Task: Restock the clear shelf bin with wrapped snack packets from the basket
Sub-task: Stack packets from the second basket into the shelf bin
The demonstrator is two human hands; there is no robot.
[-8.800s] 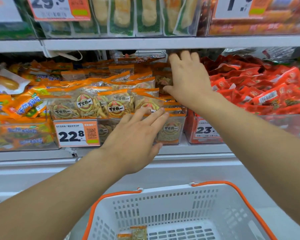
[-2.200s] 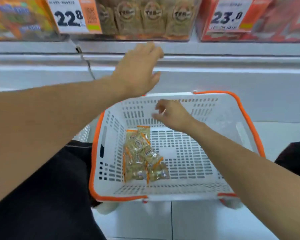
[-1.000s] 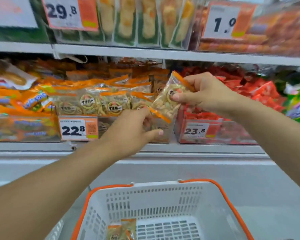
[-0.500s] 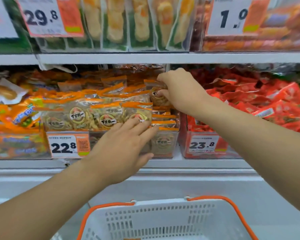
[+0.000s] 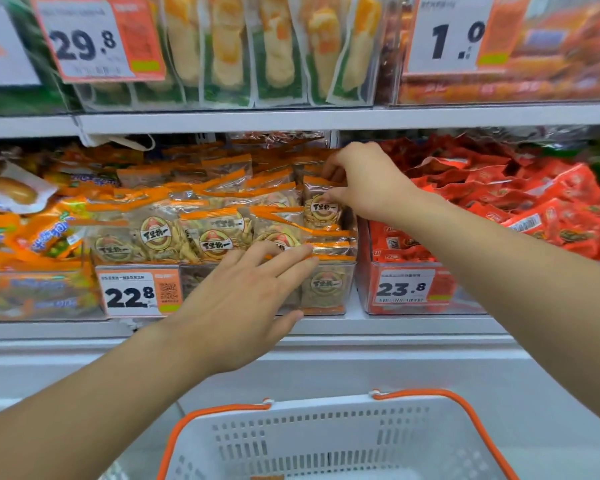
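The white basket (image 5: pixel 329 441) with orange rim sits below the clear shelf bin (image 5: pixel 326 289). Left hand (image 5: pixel 243 306) rests flat-fingered on the bin's front packets. Right hand (image 5: pixel 364 181) pinches one upright snack packet (image 5: pixel 321 209) at the bin's right end.

basket (image 5: pixel 329 441) cut off below, clear bin (image 5: pixel 326 289) front partly hidden
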